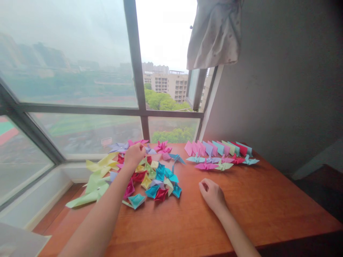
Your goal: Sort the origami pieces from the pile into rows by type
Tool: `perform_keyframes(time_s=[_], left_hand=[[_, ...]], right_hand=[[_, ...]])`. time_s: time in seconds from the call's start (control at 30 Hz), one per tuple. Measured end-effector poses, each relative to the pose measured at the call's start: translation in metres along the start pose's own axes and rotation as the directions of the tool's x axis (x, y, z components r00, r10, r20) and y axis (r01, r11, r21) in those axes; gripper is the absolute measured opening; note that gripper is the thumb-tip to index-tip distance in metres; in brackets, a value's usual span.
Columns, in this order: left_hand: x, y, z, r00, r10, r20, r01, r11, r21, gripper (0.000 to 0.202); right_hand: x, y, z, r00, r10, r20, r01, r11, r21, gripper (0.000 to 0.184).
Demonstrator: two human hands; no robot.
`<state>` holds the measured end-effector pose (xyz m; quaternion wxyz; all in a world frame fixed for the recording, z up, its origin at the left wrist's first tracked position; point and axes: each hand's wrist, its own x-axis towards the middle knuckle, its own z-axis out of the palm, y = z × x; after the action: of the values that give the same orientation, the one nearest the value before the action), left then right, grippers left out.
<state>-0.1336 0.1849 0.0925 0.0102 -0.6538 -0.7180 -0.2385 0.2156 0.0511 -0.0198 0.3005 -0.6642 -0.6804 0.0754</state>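
My left hand reaches over the far part of a heap of folded paper pieces, its fingers closed. Whatever they may hold is hidden from me. Around and below it lie small paper boats, among them a teal boat, a red boat and a yellow boat. Close beyond the hand are a magenta paper crane and a blue crane. My right hand rests on the table right of the heap, its fingers curled in with nothing visible in them.
On the wooden table, two rows of paper cranes lie at the back right, before a row of folded paper pieces. Paper pinwheels lie left of the heap. Windows, a curtain and a grey wall bound the far side.
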Motion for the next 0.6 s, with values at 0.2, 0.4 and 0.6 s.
perform_keyframes(time_s=[0.2,0.4,0.6], left_hand=[[-0.040,0.031,-0.017,0.989,0.109,-0.096,-0.122,0.982,-0.144,0.023],[-0.083,0.066,-0.011,0.969,0.236,-0.070,-0.246,0.927,-0.285,0.018],[-0.117,0.101,0.005,0.938,0.346,-0.011,-0.330,0.882,-0.336,0.012]], right_hand=[[-0.001,-0.001,-0.001,1.000,0.001,-0.001,-0.001,1.000,0.015,0.026],[0.000,-0.007,-0.009,0.998,0.056,-0.003,-0.054,0.976,0.211,0.033],[-0.005,-0.026,-0.019,0.987,0.133,0.092,-0.161,0.842,0.514,0.053]])
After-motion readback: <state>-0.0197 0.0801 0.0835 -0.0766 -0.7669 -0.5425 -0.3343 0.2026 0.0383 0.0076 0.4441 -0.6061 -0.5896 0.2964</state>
